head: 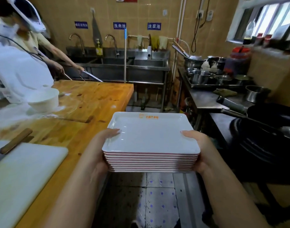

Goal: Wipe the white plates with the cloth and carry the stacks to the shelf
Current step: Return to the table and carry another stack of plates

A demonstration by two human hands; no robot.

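We carry the stack of white plates over the floor, in the aisle between the wooden table on the left and the steel counter on the right. Our left hand and right hand clamp its short sides — thumbs over the top rim, fingers probably curled beneath, out of sight — so the pile stays level. Far ahead stand the sinks; no shelf shows.

A stack of plates is held between the left hand and right hand above the floor, worktop to the left, sinks behind, pans right.
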